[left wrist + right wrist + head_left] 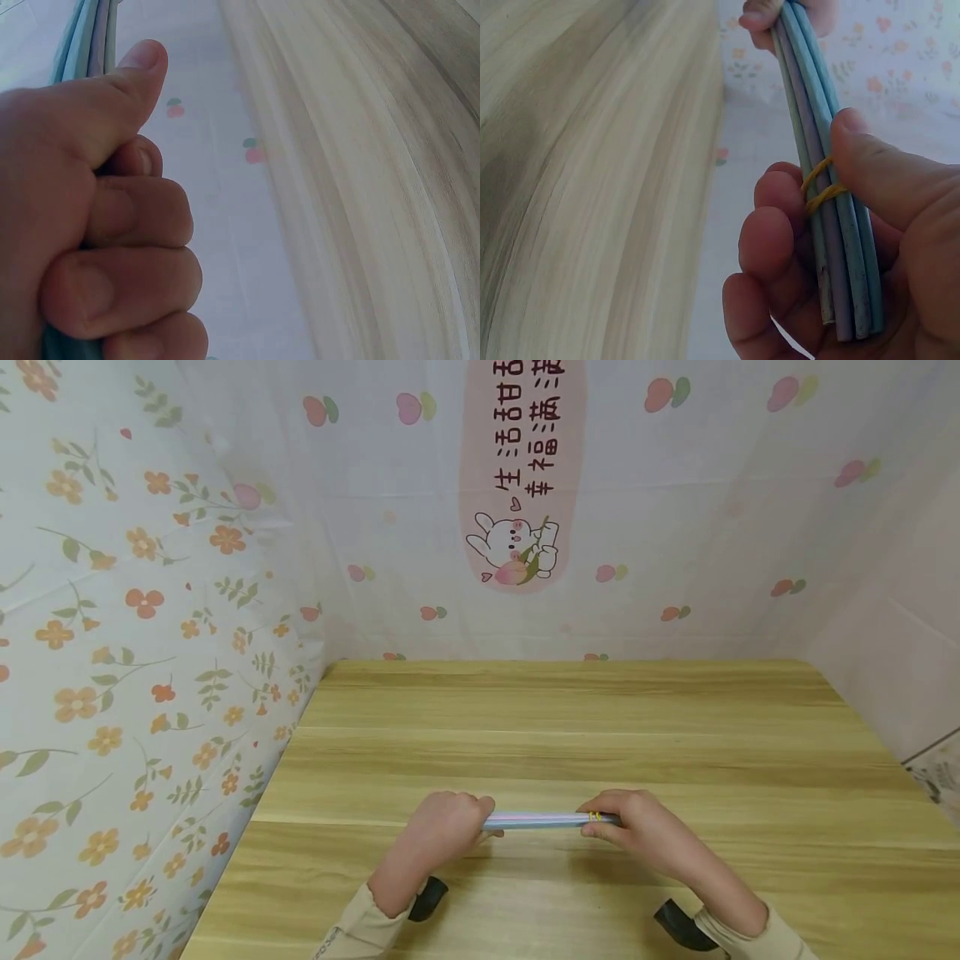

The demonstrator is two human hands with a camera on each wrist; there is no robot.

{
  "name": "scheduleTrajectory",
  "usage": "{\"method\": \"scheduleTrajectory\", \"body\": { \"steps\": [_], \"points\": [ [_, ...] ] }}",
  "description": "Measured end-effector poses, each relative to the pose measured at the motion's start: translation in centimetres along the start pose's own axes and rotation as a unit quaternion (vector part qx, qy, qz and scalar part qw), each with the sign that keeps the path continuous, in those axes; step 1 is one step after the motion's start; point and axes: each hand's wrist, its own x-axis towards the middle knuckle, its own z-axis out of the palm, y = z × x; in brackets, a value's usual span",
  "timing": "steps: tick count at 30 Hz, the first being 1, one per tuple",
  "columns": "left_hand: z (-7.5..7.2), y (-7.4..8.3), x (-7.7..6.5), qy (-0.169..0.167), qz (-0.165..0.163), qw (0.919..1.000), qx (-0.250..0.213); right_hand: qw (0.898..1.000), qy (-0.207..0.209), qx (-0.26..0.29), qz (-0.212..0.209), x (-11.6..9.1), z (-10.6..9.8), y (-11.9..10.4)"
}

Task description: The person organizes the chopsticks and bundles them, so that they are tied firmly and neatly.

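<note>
A bundle of thin sticks (536, 820) in pale blue, lilac and green is held level above the wooden table in the head view. My left hand (448, 828) grips one end in a fist, the thumb lying along the sticks. At the other end, my right hand (633, 827) holds the bundle between thumb and curled fingers. A yellow rubber band (825, 186) is wound round the sticks beside the right thumb. Blunt, slightly uneven stick ends (845, 330) show over the right palm. The left fist hides most of the far end.
The wood-grain table (570, 735) runs back to a white printed cloth (360, 510) with lettering and a cartoon rabbit. A flower-patterned cloth (112, 652) hangs along the left. Black curved pieces (682, 925) sit by both wrists.
</note>
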Motion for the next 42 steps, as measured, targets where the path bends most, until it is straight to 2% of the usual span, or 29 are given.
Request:
{"method": "scheduleTrajectory", "body": {
  "steps": [7, 17, 23, 33, 42],
  "points": [
    [-0.1, 0.1, 0.1, 0.001, 0.004, 1.0, 0.004, 1.0, -0.001, -0.004, -0.01, -0.1, 0.1, 0.1],
    [-0.1, -0.1, -0.1, -0.003, 0.0, 1.0, 0.0, 1.0, 0.005, -0.007, 0.015, -0.8, -0.9, 0.7],
    [-0.1, -0.1, -0.2, 0.001, -0.004, 1.0, 0.001, 1.0, -0.007, -0.008, 0.0, -1.2, -1.5, 1.2],
    [-0.1, 0.2, -0.1, 0.0, -0.006, 0.9999, 0.01, 0.999, -0.024, -0.018, -0.011, -1.0, -1.2, 1.1],
    [-0.3, 0.4, 0.1, -0.009, -0.012, 0.9998, 0.015, 0.999, 0.002, -0.024, -0.041, -1.2, -0.4, 0.9]
  ]
}}
